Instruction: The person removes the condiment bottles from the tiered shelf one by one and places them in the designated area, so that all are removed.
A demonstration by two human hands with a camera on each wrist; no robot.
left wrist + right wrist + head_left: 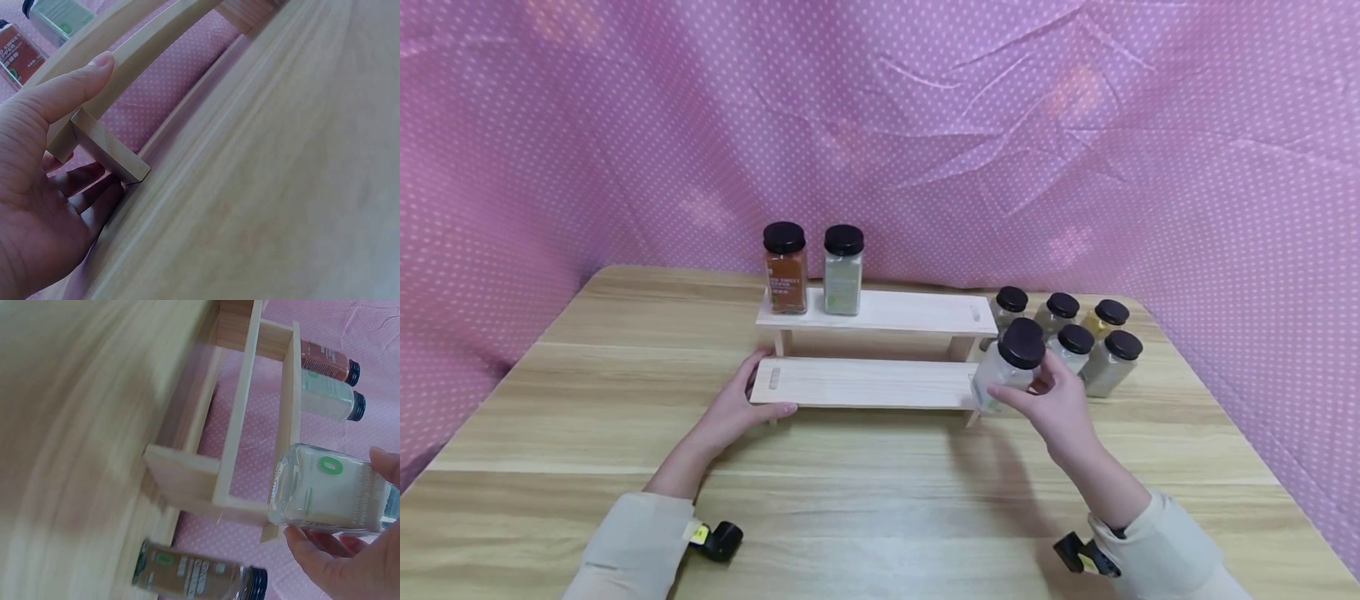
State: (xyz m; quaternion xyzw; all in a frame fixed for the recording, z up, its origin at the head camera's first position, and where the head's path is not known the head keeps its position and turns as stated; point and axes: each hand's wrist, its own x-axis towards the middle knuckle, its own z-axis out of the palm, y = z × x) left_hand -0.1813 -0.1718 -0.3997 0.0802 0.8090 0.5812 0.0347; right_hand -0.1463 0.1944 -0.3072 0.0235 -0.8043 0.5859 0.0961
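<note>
Pale sleeves [640,533] lie nearest me, before the wooden rack [865,383]. I have the left hand [733,408] gripping the rack's left end, the right hand [1062,408] pinching a black-lidded jar [997,377] by its right end. Carried too low, I judge, the jar could clip the rack and slip.

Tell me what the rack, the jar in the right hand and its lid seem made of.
Rack: pale, matte wood, by its visible grain.
Jar: clear and glossy, see-through with bright edge highlights; glass or hard plastic, the look leaves it open.
Lid: black, smooth-looking; probably plastic, though coated metal is possible.
</note>
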